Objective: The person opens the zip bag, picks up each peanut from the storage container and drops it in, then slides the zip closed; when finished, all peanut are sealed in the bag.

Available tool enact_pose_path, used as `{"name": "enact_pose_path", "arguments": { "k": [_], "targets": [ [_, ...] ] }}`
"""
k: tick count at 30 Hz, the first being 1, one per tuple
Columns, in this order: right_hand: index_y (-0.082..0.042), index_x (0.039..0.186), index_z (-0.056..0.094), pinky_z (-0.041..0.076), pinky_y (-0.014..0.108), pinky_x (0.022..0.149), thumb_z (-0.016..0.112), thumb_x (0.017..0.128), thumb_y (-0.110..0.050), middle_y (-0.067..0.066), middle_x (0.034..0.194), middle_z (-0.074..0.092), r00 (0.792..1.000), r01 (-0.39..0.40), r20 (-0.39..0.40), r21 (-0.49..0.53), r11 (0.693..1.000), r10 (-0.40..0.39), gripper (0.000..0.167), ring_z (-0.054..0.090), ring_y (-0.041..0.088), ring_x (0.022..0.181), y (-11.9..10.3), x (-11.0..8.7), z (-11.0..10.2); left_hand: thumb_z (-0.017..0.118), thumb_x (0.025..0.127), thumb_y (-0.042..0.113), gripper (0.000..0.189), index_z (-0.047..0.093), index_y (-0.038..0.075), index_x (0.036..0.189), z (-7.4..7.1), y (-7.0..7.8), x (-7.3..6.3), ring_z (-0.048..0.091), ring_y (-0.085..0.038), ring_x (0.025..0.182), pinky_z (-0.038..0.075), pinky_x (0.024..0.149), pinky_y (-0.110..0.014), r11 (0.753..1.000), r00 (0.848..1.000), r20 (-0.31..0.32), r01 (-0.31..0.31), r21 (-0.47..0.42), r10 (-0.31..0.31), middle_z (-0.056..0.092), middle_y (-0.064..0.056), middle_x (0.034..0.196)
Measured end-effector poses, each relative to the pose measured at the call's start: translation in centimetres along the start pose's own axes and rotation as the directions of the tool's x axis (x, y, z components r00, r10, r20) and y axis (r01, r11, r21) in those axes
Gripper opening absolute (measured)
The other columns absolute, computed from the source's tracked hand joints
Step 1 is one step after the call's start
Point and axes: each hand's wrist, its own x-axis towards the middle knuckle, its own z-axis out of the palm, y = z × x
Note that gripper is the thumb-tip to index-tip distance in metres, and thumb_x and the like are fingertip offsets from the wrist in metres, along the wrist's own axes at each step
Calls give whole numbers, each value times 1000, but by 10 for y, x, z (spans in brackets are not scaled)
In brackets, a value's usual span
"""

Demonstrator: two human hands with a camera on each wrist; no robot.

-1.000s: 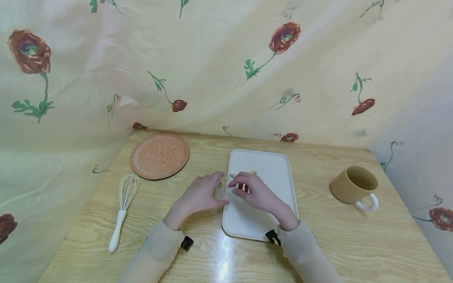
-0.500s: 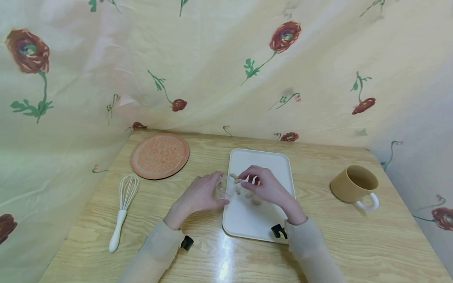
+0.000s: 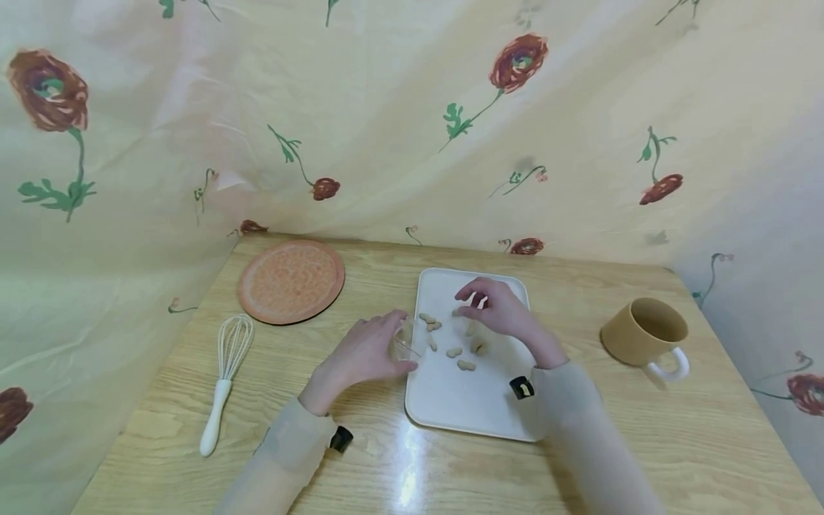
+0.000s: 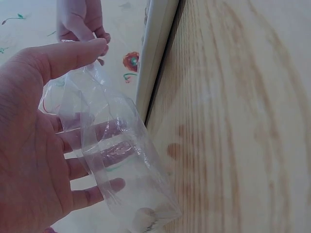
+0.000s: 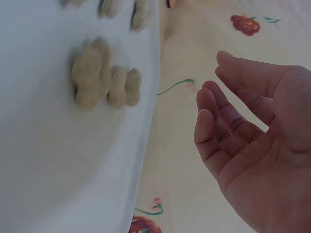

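Note:
My left hand (image 3: pixel 363 350) holds a clear plastic bag (image 4: pixel 121 145) by the left edge of a white rectangular tray (image 3: pixel 450 400), thumb on one side and fingers round the other. At the bottom of the bag lies a pale brown lump (image 4: pixel 144 219), partly blurred. Several peanuts in their shells (image 3: pixel 454 352) are scattered over the middle of the tray. Above the tray's far part is my right hand (image 3: pixel 498 307), fingers loosely bent. In the right wrist view nothing shows between its thumb and fingers, and a group of peanuts (image 5: pixel 87 73) lies beside it.
A round orange mat (image 3: pixel 292 282) lies at the back left, with a white-handled whisk (image 3: pixel 222 386) in front of it. To the right stands a tan mug (image 3: pixel 624 340) with a white handle. A flowered cloth (image 3: pixel 386 129) hangs behind the wooden table.
My right hand has moved from beside the bag to the far right of the tray, uncovering more peanuts. The left hand and bag have stayed in place.

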Motion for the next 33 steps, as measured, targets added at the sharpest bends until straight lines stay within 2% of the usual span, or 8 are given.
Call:
{"name": "enact_pose_path", "arguments": {
  "k": [6, 14, 23, 33],
  "targets": [
    [5, 104, 71, 51, 36, 74, 74, 87, 0, 13, 95, 68, 992, -84, 90, -57, 995, 89, 19, 61, 25, 82, 16, 8, -2, 77, 80, 50, 81, 44, 12, 144, 0, 0, 0, 60, -24, 113, 41, 99, -51, 1000, 1000, 0, 3, -2, -3, 66, -4, 123],
    [4, 107, 71, 50, 37, 78, 72, 88, 0, 13, 98, 68, 965, -154, 200, -89, 984, 169, 20, 61, 26, 85, 31, 15, 2, 77, 80, 51, 83, 43, 11, 145, 0, 1, 0, 60, -24, 114, 41, 99, -53, 1000, 1000, 0, 2, -4, -2, 66, -4, 123],
    [0, 104, 72, 50, 37, 77, 71, 88, 2, 11, 96, 67, 953, -181, 228, -102, 978, 200, 16, 58, 24, 86, 37, 20, 9, 76, 81, 52, 84, 42, 12, 146, 0, 1, 0, 60, -23, 115, 40, 101, -53, 1000, 1000, 4, 18, 7, -18, 66, -3, 124],
    [-1, 101, 73, 51, 36, 76, 70, 87, 4, 8, 92, 68, 958, -156, 222, -127, 980, 181, 15, 59, 21, 82, 41, 23, 13, 77, 80, 51, 84, 43, 12, 146, -1, 2, 0, 60, -24, 115, 40, 100, -53, 1000, 1000, -3, 15, -1, -15, 66, -4, 124]
  ]
}}
